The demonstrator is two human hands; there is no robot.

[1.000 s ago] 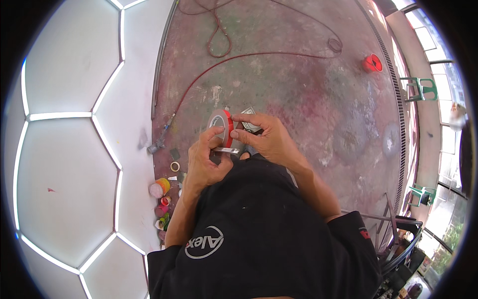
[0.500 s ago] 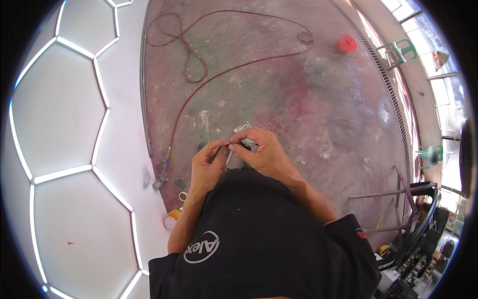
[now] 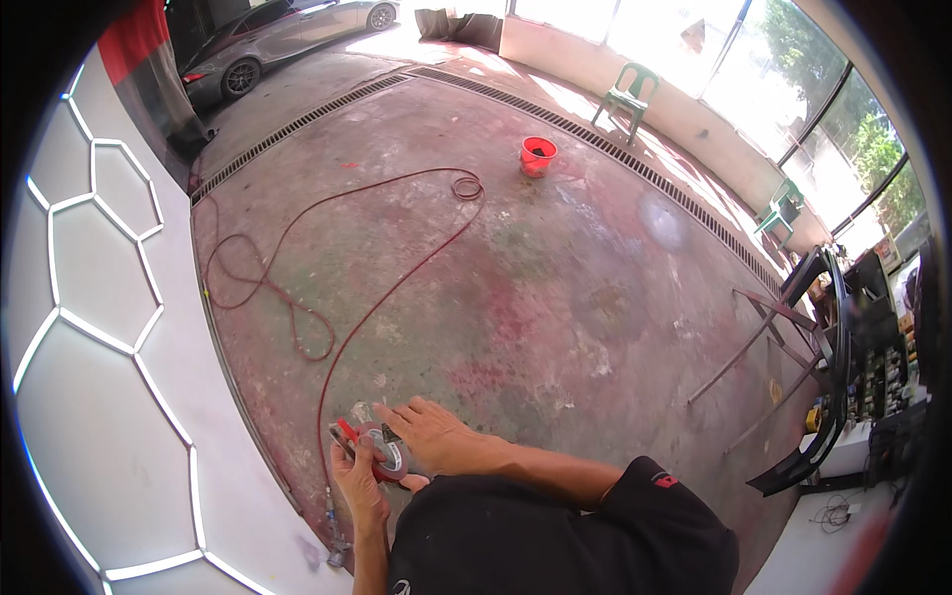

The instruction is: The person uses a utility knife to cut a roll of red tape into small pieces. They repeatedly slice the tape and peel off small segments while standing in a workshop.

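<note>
My left hand (image 3: 361, 483) grips a round grey-and-red roll (image 3: 395, 458) that looks like tape, with a pale label on its face. A bright red piece (image 3: 347, 430) sticks up by the left fingertips; what it belongs to is unclear. Just right of the roll, my right hand (image 3: 432, 436) reaches across with fingers stretched out. A small dark piece (image 3: 390, 433) shows under its fingers, and I cannot tell whether the hand touches it. A foot (image 3: 415, 482) shows partly below the hands.
A red hose (image 3: 369, 327) loops over the stained floor. Farther off stand a red bucket (image 3: 536, 157) and a green chair (image 3: 629, 97). Left is a white wall with glowing hexagon strips (image 3: 99, 337). A metal stand (image 3: 769, 342) with a black curved part (image 3: 838, 367) is at right. A grey car (image 3: 288, 45) is far off.
My view has lifted and turned toward the car and windows. The hands were pinching a thin reddish strip together; now the left holds the roll and the right has its fingers extended.
</note>
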